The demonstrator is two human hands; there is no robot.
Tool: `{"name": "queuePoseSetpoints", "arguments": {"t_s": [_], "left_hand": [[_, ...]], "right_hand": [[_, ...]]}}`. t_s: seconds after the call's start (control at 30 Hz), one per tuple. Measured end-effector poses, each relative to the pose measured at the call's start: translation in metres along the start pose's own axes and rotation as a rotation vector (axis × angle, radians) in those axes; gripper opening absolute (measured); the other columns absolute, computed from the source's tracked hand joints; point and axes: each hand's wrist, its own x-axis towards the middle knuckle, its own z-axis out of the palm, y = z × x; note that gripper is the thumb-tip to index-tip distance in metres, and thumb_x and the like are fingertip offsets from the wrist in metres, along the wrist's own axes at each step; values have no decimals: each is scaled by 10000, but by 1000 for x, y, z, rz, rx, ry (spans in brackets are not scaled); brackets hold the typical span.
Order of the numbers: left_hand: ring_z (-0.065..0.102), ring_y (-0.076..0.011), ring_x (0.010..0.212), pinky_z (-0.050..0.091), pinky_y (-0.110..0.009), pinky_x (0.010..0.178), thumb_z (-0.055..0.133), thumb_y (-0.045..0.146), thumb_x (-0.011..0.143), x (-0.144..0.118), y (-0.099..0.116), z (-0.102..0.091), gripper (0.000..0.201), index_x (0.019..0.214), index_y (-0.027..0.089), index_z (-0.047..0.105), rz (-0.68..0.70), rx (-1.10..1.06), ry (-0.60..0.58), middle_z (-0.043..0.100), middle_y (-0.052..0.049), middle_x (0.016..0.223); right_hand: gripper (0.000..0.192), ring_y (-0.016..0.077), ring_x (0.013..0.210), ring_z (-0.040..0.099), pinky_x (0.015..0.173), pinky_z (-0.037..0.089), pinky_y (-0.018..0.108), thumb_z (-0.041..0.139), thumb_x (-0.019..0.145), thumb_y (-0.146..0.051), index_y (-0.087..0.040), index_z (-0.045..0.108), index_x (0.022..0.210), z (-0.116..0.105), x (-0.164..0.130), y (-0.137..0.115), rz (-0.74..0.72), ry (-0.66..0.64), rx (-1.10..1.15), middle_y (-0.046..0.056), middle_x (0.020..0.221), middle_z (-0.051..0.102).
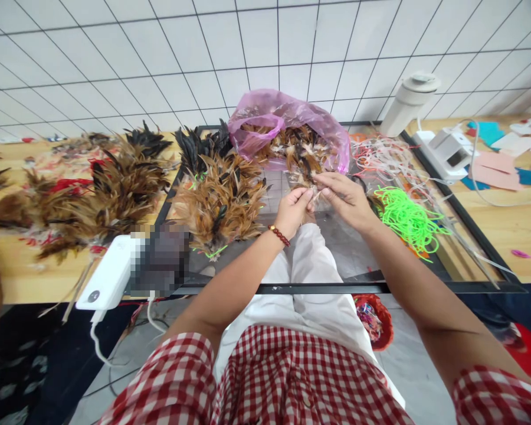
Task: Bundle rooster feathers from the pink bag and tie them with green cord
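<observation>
Here the left hand and the right hand meet fingertip to fingertip above the glass tabletop, both pinching a small tuft of feathers between them, just in front of the pink plastic bag that holds more loose brown feathers. A red bead bracelet sits on the left wrist. To the left lie finished brown and black feather bundles; to the right a tangle of neon green cord rests near pale tubing. A white power bank lies at the near left edge.
</observation>
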Motion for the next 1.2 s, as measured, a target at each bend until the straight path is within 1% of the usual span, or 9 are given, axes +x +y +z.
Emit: {"name": "queuePoseSetpoints", "arguments": {"t_s": [0.13,0.23,0.33,0.53,0.7,0.87,0.97,1.03,1.2], "left_hand": [[494,-52,492,409,-198,579,762,258,878,0,-1,0,265,676,159,622,-25,-4,-25,504,68,495],[511,-48,484,413,-195,577,771,287,875,-1,-2,1,263,700,160,621,-48,-35,-21,497,77,494],[517,-51,486,424,-197,582,758,288,885,-1,-2,1,262,709,160,612,-59,-73,-27,496,77,502],[509,-53,490,422,-202,582,741,288,899,-2,-1,2,293,681,162,590,-50,-67,-21,499,69,507],[507,-56,512,422,-203,598,771,308,869,-1,-5,-1,269,696,161,626,19,23,-66,514,67,506],[523,-61,521,420,-203,598,764,309,862,4,-13,-11,237,706,159,667,82,200,-122,574,47,522],[525,-65,505,414,-202,570,776,331,848,5,-15,-14,270,679,157,658,47,214,-223,572,42,513],[520,-66,492,414,-201,550,799,359,827,5,-14,-15,297,672,155,647,-4,198,-263,572,40,515],[506,-55,490,411,-191,541,826,368,809,1,-8,-12,317,689,138,644,-80,152,-312,557,37,523]], "right_hand": [[444,255,1192,680,1130,492,485,724,853,-635,-302,803,1136,0,2,0,147,23,197,80,1228,753],[505,237,1058,717,1024,567,465,825,748,-628,-289,795,1122,1,2,2,265,28,358,76,1194,766],[520,204,916,720,931,605,432,887,680,-590,-266,789,1075,3,1,4,319,57,427,67,1098,782],[492,174,744,684,795,622,384,931,622,-558,-237,764,956,8,1,1,354,90,462,20,810,737],[549,163,796,695,796,620,361,965,558,-525,-225,757,968,9,2,6,374,115,505,39,949,764],[526,148,745,666,744,606,349,958,593,-497,-220,791,1008,-1,3,8,381,-11,495,20,862,730],[492,141,699,643,702,592,340,957,595,-495,-240,819,991,-10,3,5,363,-105,485,3,792,702],[425,146,702,646,702,585,337,954,594,-508,-248,831,906,-13,4,4,331,-134,462,10,781,706],[380,167,714,654,710,569,350,936,598,-559,-229,785,709,-12,3,6,271,-129,439,32,768,708]]}}
